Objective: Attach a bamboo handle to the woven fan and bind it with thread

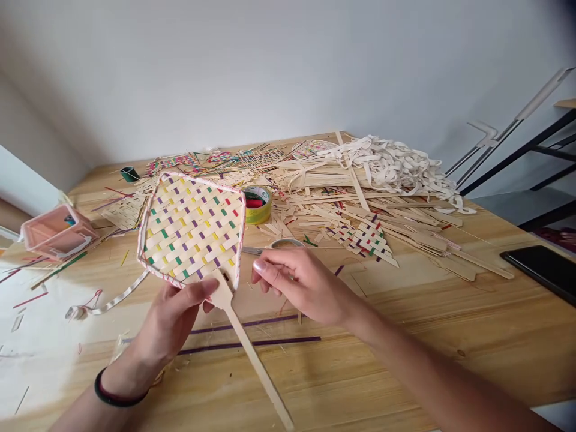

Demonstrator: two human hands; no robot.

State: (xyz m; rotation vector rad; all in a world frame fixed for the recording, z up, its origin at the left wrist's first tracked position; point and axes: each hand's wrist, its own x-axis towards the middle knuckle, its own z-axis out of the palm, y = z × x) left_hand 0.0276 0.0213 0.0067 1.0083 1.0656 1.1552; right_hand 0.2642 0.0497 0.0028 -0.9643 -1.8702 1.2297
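Observation:
My left hand (173, 315) grips a woven fan (193, 231) at its lower edge, the thumb pressing where a flat wooden handle (254, 351) meets the weave. Pale strips crossed with purple, green, yellow and red make up the fan, and a white band wrapped with pinkish thread runs around its rim. My right hand (297, 279) is just right of the fan's lower corner, thumb and fingers pinched together; what they hold, if anything, is too small to make out. Scissors (288, 243) lie behind this hand, partly hidden by it.
Behind the fan stands a roll of clear tape (265, 210). Loose strips, wooden handles (418, 234) and a heap of white ribbon (396, 165) cover the back right. A pink basket (58, 234) and green thread spool (129, 174) are left; a black phone (546, 273) lies right.

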